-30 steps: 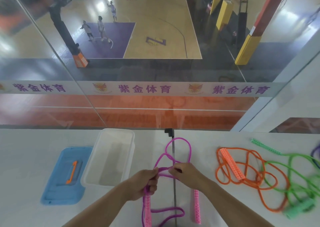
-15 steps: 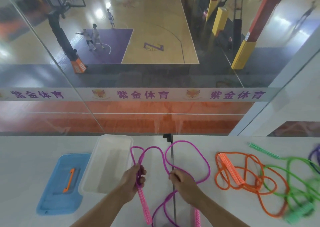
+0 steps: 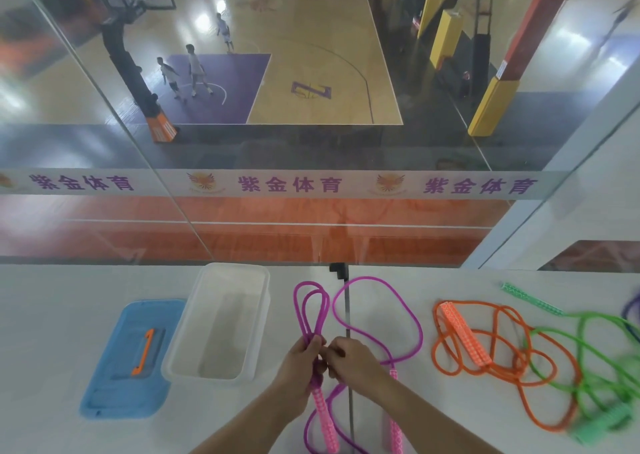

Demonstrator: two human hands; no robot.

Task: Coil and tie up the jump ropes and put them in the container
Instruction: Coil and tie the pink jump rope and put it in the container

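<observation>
Half a second ago the hands were apart with one wide loop between them — now the left hand [image 3: 304, 358] and right hand [image 3: 349, 356] meet, and two narrow loops of the purple jump rope [image 3: 313, 310] stand gathered above the left grip, which is clamped on the cord. The right grip pinches the cord beside it. Coiling is under way; a slack bight lies right of the container [image 3: 221, 318], which waits empty on the bench [image 3: 52, 332].

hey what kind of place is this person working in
Probably a sports centre, at a white table by a glass wall above an indoor basketball court. There's a hoop stand, players on the court, and jump ropes on the table, like the orange rope.
</observation>
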